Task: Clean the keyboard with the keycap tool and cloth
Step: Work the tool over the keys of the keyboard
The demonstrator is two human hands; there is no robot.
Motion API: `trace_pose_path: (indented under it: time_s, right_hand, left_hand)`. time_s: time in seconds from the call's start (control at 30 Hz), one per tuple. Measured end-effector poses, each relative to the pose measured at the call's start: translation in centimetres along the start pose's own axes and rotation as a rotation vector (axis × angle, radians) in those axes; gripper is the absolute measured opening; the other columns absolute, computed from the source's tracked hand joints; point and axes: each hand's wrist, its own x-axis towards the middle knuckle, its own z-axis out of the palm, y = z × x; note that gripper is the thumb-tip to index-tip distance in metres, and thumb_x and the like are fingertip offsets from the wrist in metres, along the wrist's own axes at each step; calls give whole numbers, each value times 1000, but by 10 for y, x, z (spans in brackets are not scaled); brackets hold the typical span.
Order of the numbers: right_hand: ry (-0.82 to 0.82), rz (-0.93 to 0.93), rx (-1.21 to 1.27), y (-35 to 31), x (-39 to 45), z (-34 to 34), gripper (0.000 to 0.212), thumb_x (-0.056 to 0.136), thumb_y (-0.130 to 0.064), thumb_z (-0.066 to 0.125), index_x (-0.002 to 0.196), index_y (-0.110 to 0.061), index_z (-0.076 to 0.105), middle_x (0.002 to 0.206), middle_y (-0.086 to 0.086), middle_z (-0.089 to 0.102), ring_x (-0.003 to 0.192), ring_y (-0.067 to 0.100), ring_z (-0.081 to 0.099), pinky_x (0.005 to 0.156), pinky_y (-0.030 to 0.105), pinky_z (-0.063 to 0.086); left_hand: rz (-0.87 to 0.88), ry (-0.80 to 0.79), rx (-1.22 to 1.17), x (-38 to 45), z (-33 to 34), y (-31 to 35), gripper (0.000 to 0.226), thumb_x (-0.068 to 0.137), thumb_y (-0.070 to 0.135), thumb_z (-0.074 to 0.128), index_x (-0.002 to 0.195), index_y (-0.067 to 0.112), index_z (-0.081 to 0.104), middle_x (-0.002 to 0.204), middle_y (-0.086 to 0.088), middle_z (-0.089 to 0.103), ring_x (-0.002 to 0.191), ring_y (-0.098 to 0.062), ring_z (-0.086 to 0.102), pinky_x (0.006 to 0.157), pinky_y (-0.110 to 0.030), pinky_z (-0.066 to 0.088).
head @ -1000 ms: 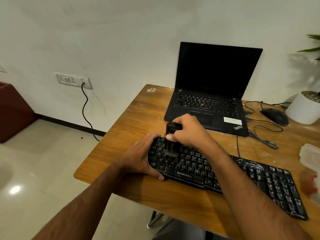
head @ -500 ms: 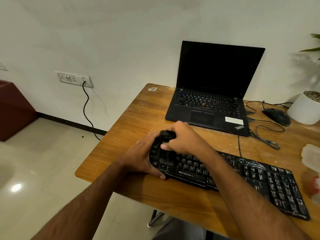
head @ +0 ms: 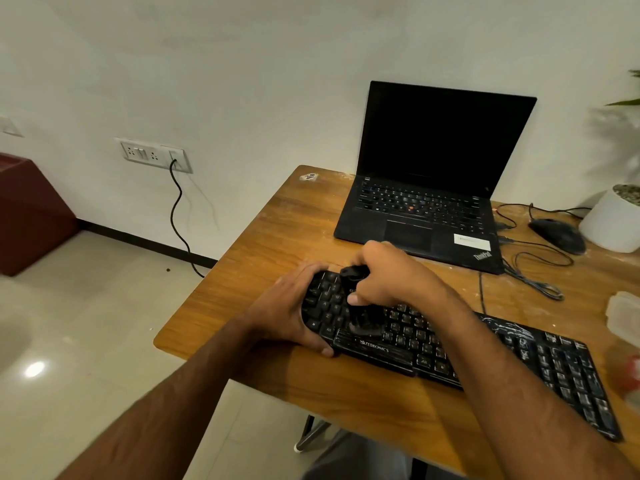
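A black keyboard (head: 540, 358) lies across the wooden desk (head: 277, 237), dusty at its right end. My left hand (head: 291, 306) grips the keyboard's left end, thumb along the front edge. My right hand (head: 384, 275) is curled round a black tool (head: 363, 320), its top poking out above my fingers and its lower end down on the keys of the left half. No cloth is visible.
An open black laptop (head: 433, 188) stands behind the keyboard. A mouse (head: 557, 233) and cables lie to its right beside a white plant pot (head: 609, 223). A clear plastic container (head: 623, 317) sits at the desk's right edge. A wall socket (head: 152, 154) is at left.
My right hand has moved the tool over the keyboard's left end, first toward the left edge, then back right and down onto the keys. My left hand stays on the keyboard's end.
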Motion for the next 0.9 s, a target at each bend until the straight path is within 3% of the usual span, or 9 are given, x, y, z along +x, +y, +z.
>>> trace_pose_path:
  time_s: [0.17,0.33,0.5,0.57,0.73,0.9]
  right_hand:
    - [126,-67,229,-8,2,4,23,77,-26,82,96,-16,72,90,3,70,83,18,67,73,39,60]
    - [-42,-19,140,2,-1,4,22,79,-24,81,97,-16,71,92,4,69,87,21,67,79,43,59]
    - [63,-108,311,-5,-2,6,20,76,-23,82,92,-17,72,87,3,72,81,17,69,72,39,60]
    - [15,-137,329,-8,-5,19,19,76,-19,82,91,-16,71,85,2,72,80,17,69,73,42,61]
    - [-127,-122,167,4,-8,6,22,77,-20,81,97,-18,71,90,2,71,85,18,68,76,41,61]
    - [107,-118,317,-1,-7,10,16,77,-21,81,91,-18,73,84,1,72,79,14,68,68,36,60]
  left_hand:
    - [18,17,-23,3,-1,-2,132,50,75,90,155,26,28,153,14,39,141,-8,40,117,-51,37]
    - [5,3,-6,1,-1,0,129,49,77,86,152,29,26,154,13,35,142,-5,35,121,-48,32]
    - [35,20,-13,3,-1,-1,128,52,71,92,155,26,30,154,13,38,143,-7,37,118,-48,37]
    - [44,24,-12,3,-1,0,121,54,67,93,151,26,34,150,14,41,139,-5,39,117,-47,38]
    - [34,24,-5,3,0,-2,125,51,71,91,151,28,30,148,13,40,137,-6,41,117,-47,38]
    - [52,30,-19,3,0,-2,128,51,69,93,154,26,30,151,13,40,140,-6,40,118,-46,37]
